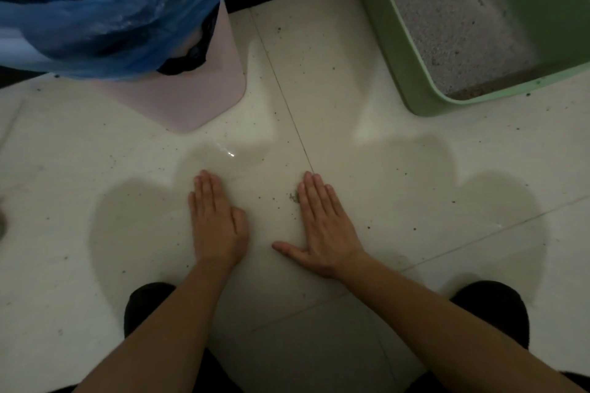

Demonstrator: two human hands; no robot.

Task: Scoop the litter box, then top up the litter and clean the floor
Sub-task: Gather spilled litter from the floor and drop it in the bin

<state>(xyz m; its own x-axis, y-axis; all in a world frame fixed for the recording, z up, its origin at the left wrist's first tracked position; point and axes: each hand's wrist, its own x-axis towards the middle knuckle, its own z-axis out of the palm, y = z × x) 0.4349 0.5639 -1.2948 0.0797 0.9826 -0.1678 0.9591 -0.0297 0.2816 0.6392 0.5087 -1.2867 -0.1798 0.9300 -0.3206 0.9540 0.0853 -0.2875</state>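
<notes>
A green litter box [396, 51] stands at the upper right, its grey litter [447, 9] showing inside. My left hand [217, 220] lies flat on the pale tiled floor [319, 73], fingers straight and together. My right hand [322, 226] is flat on the floor too, thumb spread out to the left. A small heap of spilled litter grains [293, 197] sits against the left edge of my right hand's fingers. Both hands hold nothing.
A pink bin [204, 96] lined with a blue plastic bag [111, 9] stands at the upper left. Loose grains are scattered across the floor. My knees in dark trousers [491, 306] frame the bottom of the view.
</notes>
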